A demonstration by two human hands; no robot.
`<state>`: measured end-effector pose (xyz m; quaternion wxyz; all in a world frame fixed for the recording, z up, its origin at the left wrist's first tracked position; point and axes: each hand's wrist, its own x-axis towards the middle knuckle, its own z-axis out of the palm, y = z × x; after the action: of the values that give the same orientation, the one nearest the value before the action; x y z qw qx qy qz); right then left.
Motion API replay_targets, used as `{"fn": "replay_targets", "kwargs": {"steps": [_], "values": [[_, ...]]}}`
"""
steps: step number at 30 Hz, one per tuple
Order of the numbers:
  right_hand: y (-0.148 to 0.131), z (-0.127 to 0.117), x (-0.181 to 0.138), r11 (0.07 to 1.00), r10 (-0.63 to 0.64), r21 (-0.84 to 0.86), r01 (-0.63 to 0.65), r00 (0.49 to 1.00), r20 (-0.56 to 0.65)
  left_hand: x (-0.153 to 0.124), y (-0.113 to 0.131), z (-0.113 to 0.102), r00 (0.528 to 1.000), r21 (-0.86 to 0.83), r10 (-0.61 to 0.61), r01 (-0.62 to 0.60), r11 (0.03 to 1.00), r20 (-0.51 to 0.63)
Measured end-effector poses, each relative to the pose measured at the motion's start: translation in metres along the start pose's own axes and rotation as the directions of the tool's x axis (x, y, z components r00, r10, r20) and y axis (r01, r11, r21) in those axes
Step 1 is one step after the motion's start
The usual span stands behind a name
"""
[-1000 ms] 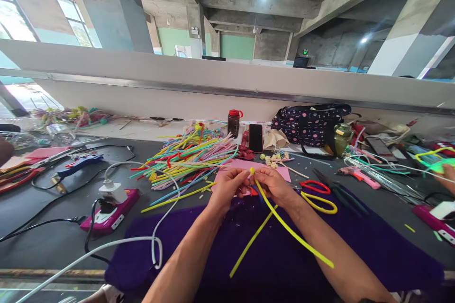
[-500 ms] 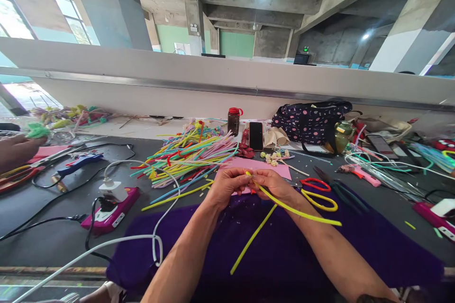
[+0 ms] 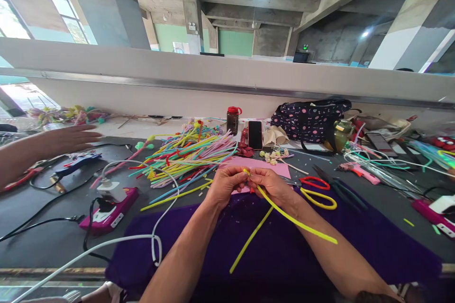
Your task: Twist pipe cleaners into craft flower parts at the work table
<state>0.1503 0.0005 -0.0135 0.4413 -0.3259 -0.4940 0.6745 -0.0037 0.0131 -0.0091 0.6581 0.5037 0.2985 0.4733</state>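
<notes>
Grip: left hand [image 3: 227, 186] and right hand [image 3: 270, 185], fingertips nearly meeting, pinching upper end of yellow chenille stem [image 3: 291, 218] | Stem: long axis runs to 4 o'clock over right forearm [image 3: 341, 260], right hand nearer free tail | purple cloth [image 3: 384, 246] below, 6 o'clock

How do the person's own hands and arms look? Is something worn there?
The left hand and right hand wear no gloves. The left forearm and right forearm are uncovered, with no watch visible. A dark patch, perhaps a sleeve edge, borders the right one.
</notes>
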Motion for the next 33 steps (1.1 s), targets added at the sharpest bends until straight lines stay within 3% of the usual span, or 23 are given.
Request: {"fn": "replay_targets", "kwargs": {"steps": [6, 15, 21, 29, 33], "values": [[-0.001, 0.001, -0.002, 0.999, -0.009, -0.035, 0.008, 1.0, -0.016, -0.001, 0.001, 0.001, 1.0, 0.001, -0.01, 0.01, 1.0, -0.009], [-0.007, 0.011, -0.006, 0.968, -0.124, -0.24, 0.079, 0.976, -0.18, -0.004, 0.01, 0.004, 0.999, -0.043, -0.048, 0.047, 0.998, -0.024], [-0.008, 0.017, -0.009, 0.951, -0.132, -0.298, 0.085, 0.982, -0.138, -0.001, 0.001, 0.001, 0.995, -0.045, -0.086, 0.084, 0.995, -0.053], [-0.004, 0.02, -0.011, 0.957, -0.016, -0.289, 0.002, 0.999, -0.047, 0.007, 0.003, -0.009, 0.98, -0.325, -0.089, 0.027, 0.945, -0.176], [-0.002, 0.023, -0.015, 0.966, 0.044, -0.257, -0.042, 0.999, 0.004, 0.011, 0.004, -0.019, 0.978, -0.386, -0.094, 0.014, 0.923, -0.188]]}}
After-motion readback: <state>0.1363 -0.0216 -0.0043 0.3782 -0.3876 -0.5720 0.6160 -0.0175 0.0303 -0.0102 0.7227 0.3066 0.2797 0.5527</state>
